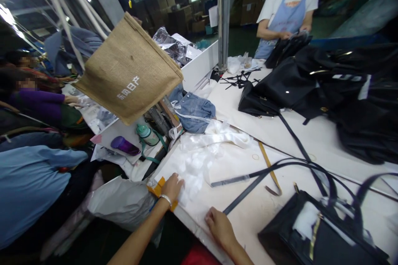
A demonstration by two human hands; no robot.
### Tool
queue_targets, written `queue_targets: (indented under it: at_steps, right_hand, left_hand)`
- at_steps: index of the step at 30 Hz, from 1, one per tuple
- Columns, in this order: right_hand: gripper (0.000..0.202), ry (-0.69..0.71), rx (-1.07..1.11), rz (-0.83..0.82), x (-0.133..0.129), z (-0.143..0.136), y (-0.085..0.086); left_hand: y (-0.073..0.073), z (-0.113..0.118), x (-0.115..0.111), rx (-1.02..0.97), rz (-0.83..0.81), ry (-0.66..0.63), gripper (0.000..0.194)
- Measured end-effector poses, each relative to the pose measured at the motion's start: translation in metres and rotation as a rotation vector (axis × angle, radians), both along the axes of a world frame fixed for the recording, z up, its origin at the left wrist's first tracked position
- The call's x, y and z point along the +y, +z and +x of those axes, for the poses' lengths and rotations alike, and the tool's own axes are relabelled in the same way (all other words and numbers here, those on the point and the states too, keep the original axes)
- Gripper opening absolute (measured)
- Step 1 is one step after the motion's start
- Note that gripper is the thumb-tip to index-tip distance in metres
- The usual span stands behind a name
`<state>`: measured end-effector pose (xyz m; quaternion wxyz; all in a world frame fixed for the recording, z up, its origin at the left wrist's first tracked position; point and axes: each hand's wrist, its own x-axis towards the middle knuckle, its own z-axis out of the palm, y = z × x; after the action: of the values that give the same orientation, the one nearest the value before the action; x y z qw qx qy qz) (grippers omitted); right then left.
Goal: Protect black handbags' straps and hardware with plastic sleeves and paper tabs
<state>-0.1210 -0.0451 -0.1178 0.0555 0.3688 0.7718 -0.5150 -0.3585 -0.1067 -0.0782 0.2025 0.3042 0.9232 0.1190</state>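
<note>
My left hand [172, 188] rests at the table's near left edge, fingers partly bent and apart, beside an orange piece [161, 186] and a pile of thin white wrapping sheets [194, 169]. No held item shows in it. To its right, my right hand [220, 227] is curled closed just above the table; whatever its fingers hold is hidden. A dark strap [241, 194] runs up to the back of that hand, and I cannot tell whether they touch. A black handbag [280, 227] with white stuffing stands at the right front, its long handles [334, 182] reaching across the table.
Black bags [289, 78] are heaped at the right. A tan strap [270, 165] and blue denim cloth [197, 109] lie on the table. A burlap bag [130, 66] hangs at left, above a purple cup [124, 145] and green bottle [147, 134]. A co-worker [284, 16] handles a black bag opposite.
</note>
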Motion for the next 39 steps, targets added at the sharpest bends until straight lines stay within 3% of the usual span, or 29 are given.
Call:
queue_targets:
  at_steps: [4, 9, 12, 15, 19, 24, 26, 29, 32, 35, 39]
  right_hand:
    - [0.018, -0.053, 0.020, -0.039, -0.010, 0.022, -0.004]
    - [0.035, -0.201, -0.013, -0.075, -0.017, 0.033, -0.011]
    - [0.040, -0.343, 0.004, -0.187, -0.012, 0.031, -0.017]
    - [0.042, -0.485, 0.101, -0.271, 0.000, 0.019, -0.015]
    - [0.040, -0.626, 0.334, -0.474, 0.015, -0.020, 0.013]
    - [0.052, -0.779, 0.470, -0.828, 0.023, -0.080, 0.060]
    - [0.056, -0.815, 0.509, -0.885, 0.023, -0.091, 0.069]
    - [0.047, -0.861, 0.548, -0.834, 0.022, -0.088, 0.064]
    - [0.034, -0.843, 0.501, -0.711, 0.015, -0.071, 0.048]
    - [0.021, -0.762, 0.375, -0.569, 0.001, -0.051, 0.037]
    - [0.011, -0.408, 0.204, -0.185, -0.025, -0.029, 0.044]
  left_hand:
    - [0.012, -0.044, 0.035, 0.150, 0.045, 0.018, 0.037]
    - [-0.003, -0.093, 0.087, 0.086, 0.011, 0.041, 0.034]
    - [-0.013, -0.109, 0.094, -0.054, 0.013, 0.044, 0.020]
    - [-0.012, -0.115, 0.086, -0.211, 0.063, 0.063, 0.022]
    - [0.002, -0.092, 0.066, -0.470, 0.205, 0.079, 0.030]
    - [0.025, -0.019, 0.049, -0.782, 0.391, 0.054, 0.031]
    - [0.031, 0.005, 0.047, -0.974, 0.465, 0.085, 0.031]
    - [0.033, 0.024, 0.044, -1.206, 0.521, 0.156, 0.028]
    - [0.024, 0.028, 0.039, -1.187, 0.437, 0.126, 0.026]
    - [0.011, 0.029, 0.041, -0.940, 0.306, 0.024, 0.031]
    - [-0.004, 0.028, 0.061, -0.487, 0.421, -0.087, 0.059]
